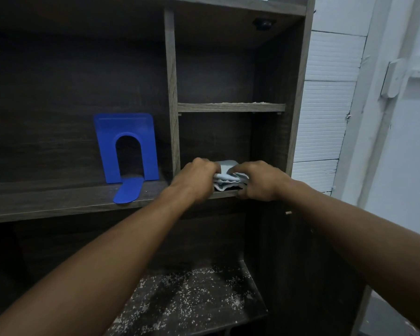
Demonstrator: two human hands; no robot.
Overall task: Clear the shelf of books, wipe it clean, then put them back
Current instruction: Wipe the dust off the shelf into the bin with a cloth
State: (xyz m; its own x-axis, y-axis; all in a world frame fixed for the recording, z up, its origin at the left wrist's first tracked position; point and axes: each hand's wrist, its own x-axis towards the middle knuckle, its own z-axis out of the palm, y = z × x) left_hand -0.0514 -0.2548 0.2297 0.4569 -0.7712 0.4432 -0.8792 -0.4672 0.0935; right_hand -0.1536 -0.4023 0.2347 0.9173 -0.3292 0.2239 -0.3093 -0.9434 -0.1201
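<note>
A folded pale blue cloth (pixel 228 175) lies at the front of the small lower right compartment of a dark wooden shelf unit (pixel 70 200). My left hand (pixel 194 180) grips the cloth's left side with curled fingers. My right hand (pixel 260 181) holds its right side, fingers curled over the shelf's front edge. No books are in view.
A blue metal bookend (pixel 126 151) stands on the wide shelf to the left, its tongue pointing forward. A vertical divider (pixel 172 93) separates the two bays. A small upper shelf board (pixel 230 107) sits above my hands. A speckled, dusty surface (pixel 192 301) lies below. A white wall is at right.
</note>
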